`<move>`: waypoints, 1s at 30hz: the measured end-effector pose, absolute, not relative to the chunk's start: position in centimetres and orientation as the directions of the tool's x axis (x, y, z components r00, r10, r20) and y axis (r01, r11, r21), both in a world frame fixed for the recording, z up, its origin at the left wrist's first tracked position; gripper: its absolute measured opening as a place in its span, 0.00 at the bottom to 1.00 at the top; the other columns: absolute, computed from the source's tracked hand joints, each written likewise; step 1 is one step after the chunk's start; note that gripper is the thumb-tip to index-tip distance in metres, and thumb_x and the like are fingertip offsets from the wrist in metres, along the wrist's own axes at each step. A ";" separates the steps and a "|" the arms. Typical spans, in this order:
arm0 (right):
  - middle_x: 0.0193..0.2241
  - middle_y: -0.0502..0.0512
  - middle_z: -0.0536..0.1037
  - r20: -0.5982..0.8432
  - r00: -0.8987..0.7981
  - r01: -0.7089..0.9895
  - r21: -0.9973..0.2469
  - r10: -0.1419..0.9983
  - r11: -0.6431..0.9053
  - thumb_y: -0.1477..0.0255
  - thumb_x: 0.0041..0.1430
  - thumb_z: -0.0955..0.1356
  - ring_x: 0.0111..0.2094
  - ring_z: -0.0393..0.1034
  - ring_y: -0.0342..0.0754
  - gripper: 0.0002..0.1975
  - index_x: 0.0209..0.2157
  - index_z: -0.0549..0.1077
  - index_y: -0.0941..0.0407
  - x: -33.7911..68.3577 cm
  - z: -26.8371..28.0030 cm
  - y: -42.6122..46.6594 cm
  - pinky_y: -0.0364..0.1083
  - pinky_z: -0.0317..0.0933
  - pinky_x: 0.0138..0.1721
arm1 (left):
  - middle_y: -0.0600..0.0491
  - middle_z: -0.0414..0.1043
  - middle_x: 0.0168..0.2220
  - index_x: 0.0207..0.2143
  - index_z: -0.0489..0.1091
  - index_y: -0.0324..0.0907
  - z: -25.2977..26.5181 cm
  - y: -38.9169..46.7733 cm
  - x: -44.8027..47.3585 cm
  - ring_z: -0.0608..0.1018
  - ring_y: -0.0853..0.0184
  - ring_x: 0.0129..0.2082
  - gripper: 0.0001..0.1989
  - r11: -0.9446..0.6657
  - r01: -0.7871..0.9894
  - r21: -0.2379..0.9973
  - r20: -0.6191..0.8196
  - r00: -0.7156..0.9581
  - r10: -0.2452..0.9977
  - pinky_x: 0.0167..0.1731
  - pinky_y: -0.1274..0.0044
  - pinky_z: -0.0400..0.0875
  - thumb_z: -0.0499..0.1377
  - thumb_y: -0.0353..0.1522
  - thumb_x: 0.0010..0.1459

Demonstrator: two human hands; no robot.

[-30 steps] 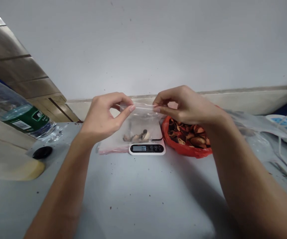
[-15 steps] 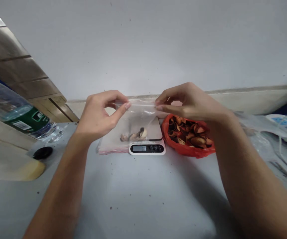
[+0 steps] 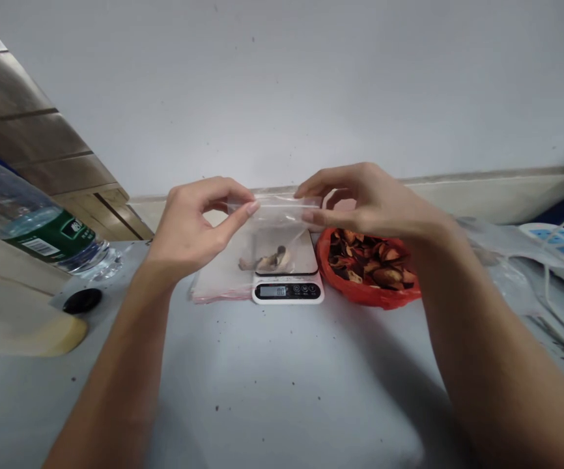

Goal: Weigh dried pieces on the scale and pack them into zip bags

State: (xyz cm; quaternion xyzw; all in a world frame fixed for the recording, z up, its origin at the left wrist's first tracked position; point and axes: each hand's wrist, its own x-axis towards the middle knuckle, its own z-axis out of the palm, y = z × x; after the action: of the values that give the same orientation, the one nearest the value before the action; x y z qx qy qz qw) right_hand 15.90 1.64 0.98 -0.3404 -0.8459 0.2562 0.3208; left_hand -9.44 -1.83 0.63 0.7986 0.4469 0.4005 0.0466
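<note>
Several dark specks dot the pale grey-blue desk [image 3: 272, 371] on my feed; behind the white digital scale [image 3: 288, 290] rises a plain whitish wall [image 3: 282, 98], with brown tiles [image 3: 13, 81] well to the scale's left. On the scale's dark front panel I read 0.0, plus M and T on two buttons. Well left of the scale, a clear plastic bottle [image 3: 57, 231] wears a green label with a barcode; its white characters are too small for me. Clear pink-edged bags [image 3: 218, 281] lie just left of the scale, and a red plastic bag [image 3: 355, 293] of dried reddish-brown slices [image 3: 380, 264] sits just right. Above the scale, the left hand [image 3: 197, 225] pinches one side of a clear zip-top bag [image 3: 279, 225] between thumb and forefinger; the right hand [image 3: 367, 202] pinches the other. The zip-top bag hangs between them, shrivelled pale-brown pieces [image 3: 278, 260] below fingertip level; whether it touches the scale, I cannot tell.
</note>
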 end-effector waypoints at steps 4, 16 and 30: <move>0.26 0.51 0.78 0.403 -0.630 0.366 -0.599 0.663 0.712 0.60 0.62 0.71 0.28 0.65 0.46 0.13 0.31 0.80 0.55 15.2 0.8 1.7 0.47 0.60 0.32 | 0.53 0.84 0.35 0.32 0.79 0.48 0.5 -2.0 -8.6 0.84 0.62 0.37 0.09 -0.612 0.654 0.444 0.582 0.309 0.752 0.41 0.72 0.81 0.63 0.39 0.64; 0.21 0.46 0.71 0.230 -0.706 0.414 -0.635 0.670 0.653 0.69 0.57 0.72 0.24 0.62 0.42 0.08 0.26 0.74 0.55 14.9 2.3 0.2 0.44 0.54 0.26 | 0.53 0.84 0.35 0.32 0.80 0.48 0.8 -2.4 -8.3 0.83 0.62 0.36 0.07 -0.691 0.562 0.455 0.608 0.372 0.702 0.39 0.71 0.79 0.64 0.36 0.64; 0.51 0.58 0.86 0.569 -0.187 0.547 -0.617 0.801 0.565 0.67 0.71 0.66 0.55 0.80 0.59 0.18 0.56 0.81 0.50 27.3 2.3 -2.5 0.61 0.72 0.57 | 0.56 0.85 0.38 0.41 0.80 0.47 1.1 -4.4 -0.3 0.84 0.65 0.36 0.06 -0.792 0.526 0.310 0.651 0.489 0.580 0.40 0.73 0.78 0.62 0.31 0.68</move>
State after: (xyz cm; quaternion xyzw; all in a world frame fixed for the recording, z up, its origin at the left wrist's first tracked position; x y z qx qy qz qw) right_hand 27.25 -2.47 2.33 -0.4450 -0.7576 0.1389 0.4568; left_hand -0.26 -4.39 1.12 0.8622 0.3209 0.3906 0.0347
